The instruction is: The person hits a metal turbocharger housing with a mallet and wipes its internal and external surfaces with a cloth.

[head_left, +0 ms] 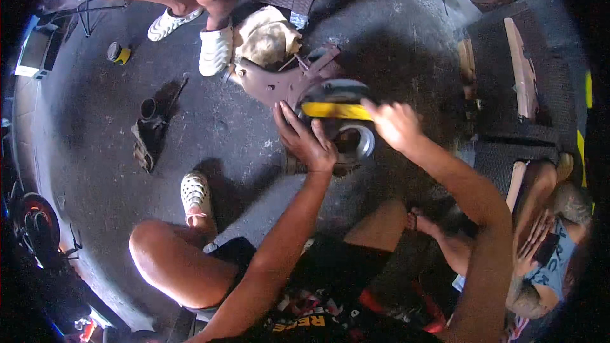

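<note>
Item: yellow bar-shaped tool [335,110], long and narrow, lying across a round metal part [357,141] on the dark concrete floor [222,127]. Its long axis runs left to right before the person, with a slight downward tilt toward the right end.

Left hand [305,140]: fingers spread apart and extended, palm down, resting against the near-left edge of the round metal part. The fingertips reach toward the left end of the yellow tool, just below it; actual contact with the tool cannot be told. It grips nothing that shows.

Right hand [395,124]: blurred, at the right end of the yellow tool, fingers curled toward it. Whether they are closed on the tool or only touching it cannot be told. This hand sits nearer the tool's end than the left.

Beyond both hands: a flat greyish metal bracket [279,82] touching the far side of the round part, and past that a crumpled tan rag [265,37].

Left of the left hand, well apart: a dark metal fitting [149,127] on the floor, and farther off a small yellow and black can [118,53].

Other persons: white shoes [215,47] beyond the rag; a seated person [546,241] at far right, hands at their lap.
</note>
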`<state>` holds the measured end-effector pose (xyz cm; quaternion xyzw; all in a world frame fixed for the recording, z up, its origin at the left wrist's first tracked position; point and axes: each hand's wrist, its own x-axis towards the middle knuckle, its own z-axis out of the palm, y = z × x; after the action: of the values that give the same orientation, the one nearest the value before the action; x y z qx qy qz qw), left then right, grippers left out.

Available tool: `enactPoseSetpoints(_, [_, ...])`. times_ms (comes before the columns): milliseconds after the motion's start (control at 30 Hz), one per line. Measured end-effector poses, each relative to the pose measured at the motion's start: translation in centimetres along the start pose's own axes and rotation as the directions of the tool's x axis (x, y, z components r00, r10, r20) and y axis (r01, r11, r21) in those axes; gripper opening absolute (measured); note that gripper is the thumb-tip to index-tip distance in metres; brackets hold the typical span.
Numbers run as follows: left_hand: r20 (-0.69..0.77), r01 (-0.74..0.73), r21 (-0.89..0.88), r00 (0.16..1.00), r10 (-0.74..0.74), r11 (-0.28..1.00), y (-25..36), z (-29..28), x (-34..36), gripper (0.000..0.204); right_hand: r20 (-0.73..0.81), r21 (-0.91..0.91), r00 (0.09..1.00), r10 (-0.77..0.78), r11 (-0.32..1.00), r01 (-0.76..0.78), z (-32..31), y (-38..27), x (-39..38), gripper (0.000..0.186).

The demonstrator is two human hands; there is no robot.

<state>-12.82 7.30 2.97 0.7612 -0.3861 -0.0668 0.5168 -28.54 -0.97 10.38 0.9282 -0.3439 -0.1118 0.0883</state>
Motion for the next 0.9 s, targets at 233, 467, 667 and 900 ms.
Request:
enactPoseSetpoints(233, [-0.045,0.001,-0.030,0.999,-0.002,1.000,-0.2,-0.4,0.2,0.066,0.229,0.065,0.973,0.043,0.996,-0.059,0.2,3.1,-0.8,0.031])
enactPoseSetpoints(467, [-0.091,0.038,-0.042,0.995,-0.041,0.998,-0.5,-0.4,0.5,0.065,0.162,-0.056,0.987,-0.014,0.998,0.023,-0.2,6.8,-1.1,0.027])
enactPoseSetpoints(667, [-0.084,0.005,-0.038,0.996,-0.008,0.999,-0.5,-0.2,0.1,0.066,0.081,-0.075,0.993,-0.090,0.993,0.096,-0.9,0.0,3.3,0.024])
enactPoseSetpoints(900, [-0.084,0.077,-0.069,0.993,-0.083,0.995,-0.7,-0.1,0.0,0.065,0.047,-0.008,0.997,0.058,0.998,-0.058,-1.3,7.4,-3.0,0.022])
